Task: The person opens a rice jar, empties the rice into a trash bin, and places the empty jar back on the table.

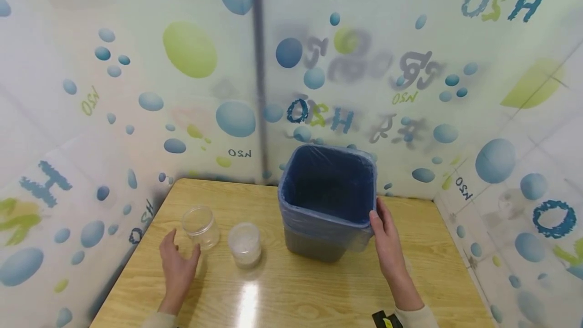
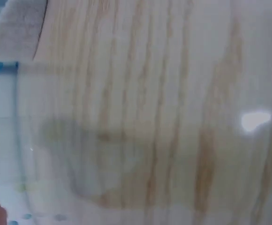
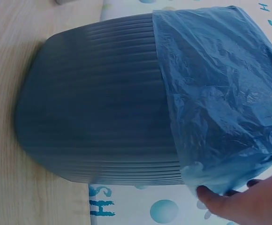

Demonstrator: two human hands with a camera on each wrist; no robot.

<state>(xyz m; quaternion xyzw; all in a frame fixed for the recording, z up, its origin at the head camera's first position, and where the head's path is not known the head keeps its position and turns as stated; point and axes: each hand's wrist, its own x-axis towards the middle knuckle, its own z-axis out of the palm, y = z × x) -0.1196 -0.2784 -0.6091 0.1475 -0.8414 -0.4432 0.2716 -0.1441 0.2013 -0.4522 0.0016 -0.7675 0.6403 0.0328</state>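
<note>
In the head view my left hand [image 1: 178, 266] has its thumb and fingers spread apart, close beside a clear round jar [image 1: 207, 232] with an open top. A second clear round container [image 1: 245, 247], whitish on top, stands to the right of that jar. My right hand [image 1: 388, 247] touches the right front corner of a dark blue-grey trash bin [image 1: 314, 247]. A blue plastic bag [image 3: 220, 89] lines the bin and folds over its rim. My right thumb lies against the bag near its lower edge; the other fingers are partly hidden.
A light wooden table [image 1: 300, 297] carries everything. Behind it and at both sides hangs a pale curtain [image 1: 191, 115] with blue and green spots and lettering. The bin stands near the table's back edge. Close clear plastic fills much of the left wrist view.
</note>
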